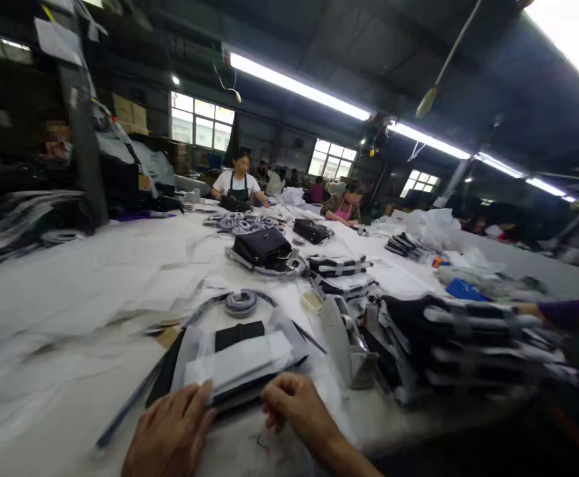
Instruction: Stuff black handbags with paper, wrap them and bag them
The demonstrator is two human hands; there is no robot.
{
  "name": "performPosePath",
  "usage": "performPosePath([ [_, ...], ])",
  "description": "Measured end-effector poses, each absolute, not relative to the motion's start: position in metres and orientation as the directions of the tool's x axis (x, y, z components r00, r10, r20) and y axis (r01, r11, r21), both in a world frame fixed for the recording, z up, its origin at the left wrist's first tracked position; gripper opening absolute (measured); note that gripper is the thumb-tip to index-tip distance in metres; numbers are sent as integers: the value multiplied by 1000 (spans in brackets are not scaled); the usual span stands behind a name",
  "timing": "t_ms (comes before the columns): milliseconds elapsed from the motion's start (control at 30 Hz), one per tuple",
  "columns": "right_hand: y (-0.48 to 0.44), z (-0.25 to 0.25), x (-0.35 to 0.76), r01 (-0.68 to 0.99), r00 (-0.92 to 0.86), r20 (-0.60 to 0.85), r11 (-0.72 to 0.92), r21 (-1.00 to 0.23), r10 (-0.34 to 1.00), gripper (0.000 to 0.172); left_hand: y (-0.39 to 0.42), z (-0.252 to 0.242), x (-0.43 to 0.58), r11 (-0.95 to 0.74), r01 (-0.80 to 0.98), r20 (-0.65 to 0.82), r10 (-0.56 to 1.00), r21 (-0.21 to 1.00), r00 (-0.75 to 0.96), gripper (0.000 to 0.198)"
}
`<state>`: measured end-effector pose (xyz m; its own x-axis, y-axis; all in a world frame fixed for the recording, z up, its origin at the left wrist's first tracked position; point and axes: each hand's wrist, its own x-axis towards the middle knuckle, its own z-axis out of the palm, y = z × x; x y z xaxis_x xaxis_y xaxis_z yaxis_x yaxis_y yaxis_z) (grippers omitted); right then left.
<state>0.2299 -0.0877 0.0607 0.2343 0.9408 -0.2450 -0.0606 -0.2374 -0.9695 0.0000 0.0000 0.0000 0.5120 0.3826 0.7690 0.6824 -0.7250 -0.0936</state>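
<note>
A black handbag [166,376] lies flat in front of me, partly covered by white wrapping sheets [244,363]. A grey wrapped coil of strap [240,303] sits just beyond it. My left hand [170,430] rests on the near left edge of the bag, fingers stretched out together and pointing away from me. By the near right corner, my right hand [297,409] has its fingers curled in a pinch; whatever they hold is hidden. A short dark thread-like piece [260,442] lies on the table below it.
To the right are a grey stand-like object [346,344] and a blurred stack of black wrapped bag pieces [458,338]. Farther off stand a finished black bag [263,247] and another bag [312,230]. White sheets [95,298] spread leftward. Co-workers [240,182] sit across the table.
</note>
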Motion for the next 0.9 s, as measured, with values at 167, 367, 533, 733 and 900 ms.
performPosePath([
  [167,-115,24,221,-489,147,-499,-375,-787,854,64,-4,27,8,-699,715,710,517,29,477,33],
  [367,-91,38,195,-772,174,-568,-246,-586,805,81,-8,25,8,-685,713,690,588,149,421,22],
  [533,-76,48,186,-790,223,-646,-253,-558,730,84,-2,16,2,-703,684,658,611,194,441,12],
  [733,-53,61,178,-677,336,-650,-306,-670,681,64,6,4,-5,-719,669,677,589,189,442,16],
  [900,-26,66,161,-752,336,-634,-206,-626,697,50,13,-10,-4,-708,683,724,566,181,394,17],
])
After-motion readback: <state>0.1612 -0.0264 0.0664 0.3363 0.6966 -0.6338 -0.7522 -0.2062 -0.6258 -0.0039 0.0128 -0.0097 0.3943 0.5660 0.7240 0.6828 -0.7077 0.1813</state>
